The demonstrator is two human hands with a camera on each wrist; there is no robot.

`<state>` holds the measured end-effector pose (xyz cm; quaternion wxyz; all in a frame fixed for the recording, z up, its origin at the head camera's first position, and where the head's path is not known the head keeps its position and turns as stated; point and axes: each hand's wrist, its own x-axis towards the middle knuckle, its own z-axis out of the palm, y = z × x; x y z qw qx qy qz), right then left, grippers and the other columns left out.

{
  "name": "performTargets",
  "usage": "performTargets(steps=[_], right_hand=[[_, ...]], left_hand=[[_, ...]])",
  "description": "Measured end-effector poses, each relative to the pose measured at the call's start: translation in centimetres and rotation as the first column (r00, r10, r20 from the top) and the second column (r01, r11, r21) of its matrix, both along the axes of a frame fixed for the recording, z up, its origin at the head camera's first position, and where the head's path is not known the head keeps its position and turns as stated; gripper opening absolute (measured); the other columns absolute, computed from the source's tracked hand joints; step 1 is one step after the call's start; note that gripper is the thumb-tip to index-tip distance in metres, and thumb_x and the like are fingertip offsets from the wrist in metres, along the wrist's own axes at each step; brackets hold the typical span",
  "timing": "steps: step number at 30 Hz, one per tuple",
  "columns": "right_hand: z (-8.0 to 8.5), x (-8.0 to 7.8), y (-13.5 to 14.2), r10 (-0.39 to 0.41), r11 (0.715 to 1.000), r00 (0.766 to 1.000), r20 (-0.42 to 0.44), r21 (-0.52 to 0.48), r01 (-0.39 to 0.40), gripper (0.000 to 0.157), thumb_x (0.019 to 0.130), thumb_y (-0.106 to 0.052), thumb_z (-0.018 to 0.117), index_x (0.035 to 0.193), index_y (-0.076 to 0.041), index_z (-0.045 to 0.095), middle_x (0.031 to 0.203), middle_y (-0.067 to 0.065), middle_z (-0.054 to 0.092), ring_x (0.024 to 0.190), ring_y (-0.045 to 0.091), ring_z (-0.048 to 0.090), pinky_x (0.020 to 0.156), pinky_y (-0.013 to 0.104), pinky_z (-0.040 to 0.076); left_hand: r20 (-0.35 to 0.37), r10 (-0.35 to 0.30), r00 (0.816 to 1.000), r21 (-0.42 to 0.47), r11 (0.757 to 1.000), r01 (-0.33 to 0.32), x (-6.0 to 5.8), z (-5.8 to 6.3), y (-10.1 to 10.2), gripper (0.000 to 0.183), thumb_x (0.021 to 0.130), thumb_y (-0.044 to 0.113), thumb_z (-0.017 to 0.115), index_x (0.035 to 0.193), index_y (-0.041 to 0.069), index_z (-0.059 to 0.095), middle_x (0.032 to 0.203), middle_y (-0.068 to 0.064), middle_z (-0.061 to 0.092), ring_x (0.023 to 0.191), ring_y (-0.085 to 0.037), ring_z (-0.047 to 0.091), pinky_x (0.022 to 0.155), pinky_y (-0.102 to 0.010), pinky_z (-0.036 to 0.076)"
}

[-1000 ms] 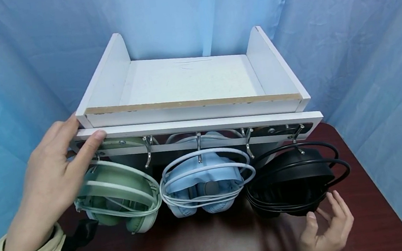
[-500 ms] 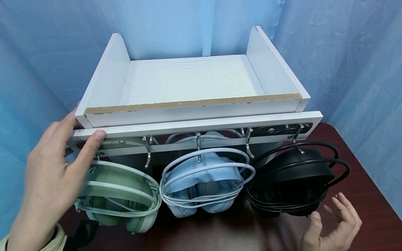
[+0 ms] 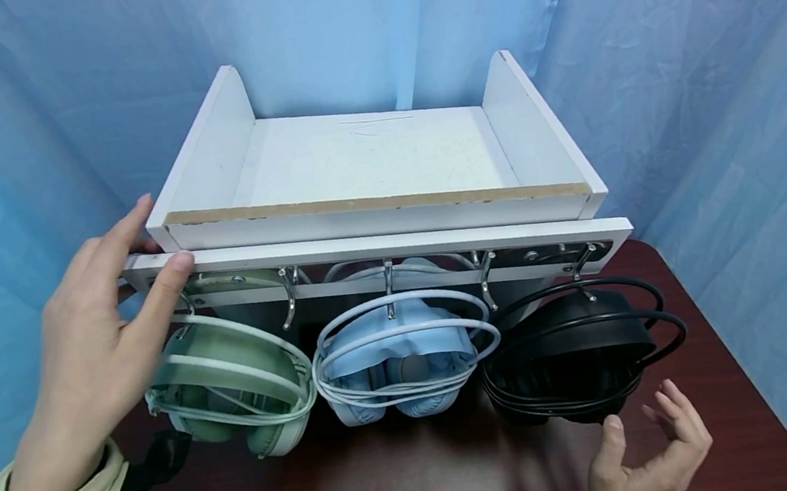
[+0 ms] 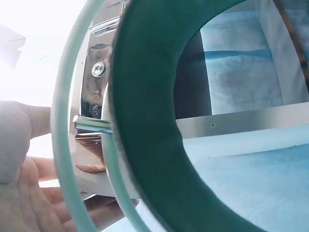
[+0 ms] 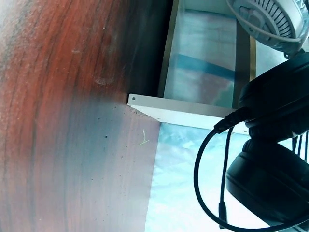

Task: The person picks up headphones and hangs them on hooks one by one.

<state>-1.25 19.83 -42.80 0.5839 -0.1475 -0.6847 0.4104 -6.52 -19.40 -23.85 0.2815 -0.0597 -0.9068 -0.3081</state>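
My left hand (image 3: 90, 332) lies at the left end of the white hook rail (image 3: 393, 243). Its thumb touches the top edge; the index finger points up behind. Under the thumb hang green headphones (image 3: 232, 372), whose band (image 4: 142, 111) fills the middle of the left wrist view, with left-hand fingers (image 4: 63, 215) reaching behind the rail. Light blue headphones (image 3: 407, 358) hang on the centre hook, black headphones (image 3: 576, 354) on the right one. Just below the black pair is my right hand (image 3: 647, 452), fingers loosely bent and holding nothing. The right wrist view shows the black ear cups (image 5: 270, 179), not the hand.
The white open-topped shelf (image 3: 375, 153) stands behind the rail. Metal hooks (image 3: 289, 299) stick out between the headphones. A dark red wooden table (image 3: 408, 481) spreads underneath, and blue curtains (image 3: 351, 21) surround it. A black cable (image 5: 198, 179) loops from the black headphones.
My left hand has slid slightly left along the rail, and its index finger has lifted. My right hand has moved right, a little away from the black headphones. All three headphones hang unchanged.
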Motion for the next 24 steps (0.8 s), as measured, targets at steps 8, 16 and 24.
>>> performTargets(steps=[8, 16, 24], right_hand=[[0.4, 0.0, -0.5, 0.035, 0.998, 0.999, -0.035, 0.048, -0.033, 0.04, 0.076, -0.016, 0.062, 0.103, 0.012, 0.056, 0.115, 0.017, 0.059, 0.101, 0.003, 0.051, 0.084, 0.018, 0.035], [1.6, 0.1, -1.3, 0.065, 0.995, 0.996, -0.066, 0.079, -0.06, 0.037, 0.076, -0.014, 0.062, 0.098, 0.015, 0.057, 0.11, 0.02, 0.059, 0.106, 0.011, 0.053, 0.085, 0.018, 0.034], [2.0, 0.5, -1.4, 0.096, 0.988, 0.995, -0.013, 0.125, -0.094, 0.034, 0.076, -0.011, 0.059, 0.096, 0.016, 0.059, 0.11, 0.023, 0.059, 0.107, 0.01, 0.051, 0.085, 0.017, 0.034]], left_hand=[[-0.061, 0.046, 0.997, -0.102, 0.993, -0.052, 0.6, 0.2, 0.3, 0.057, 0.091, 0.025, 0.059, 0.143, 0.022, 0.036, 0.122, -0.021, 0.054, 0.095, -0.033, 0.052, 0.072, -0.034, 0.032], [-0.141, 0.069, 0.988, -0.081, 0.993, -0.081, 1.3, -0.1, 0.9, 0.066, 0.088, 0.024, 0.062, 0.146, 0.017, 0.03, 0.13, -0.023, 0.049, 0.117, -0.039, 0.046, 0.074, -0.052, 0.035], [-0.28, 0.057, 0.958, -0.059, 0.995, -0.077, 2.1, -1.2, 1.4, 0.069, 0.091, 0.049, 0.048, 0.144, 0.007, 0.033, 0.132, -0.027, 0.044, 0.123, -0.04, 0.04, 0.089, -0.057, 0.036]])
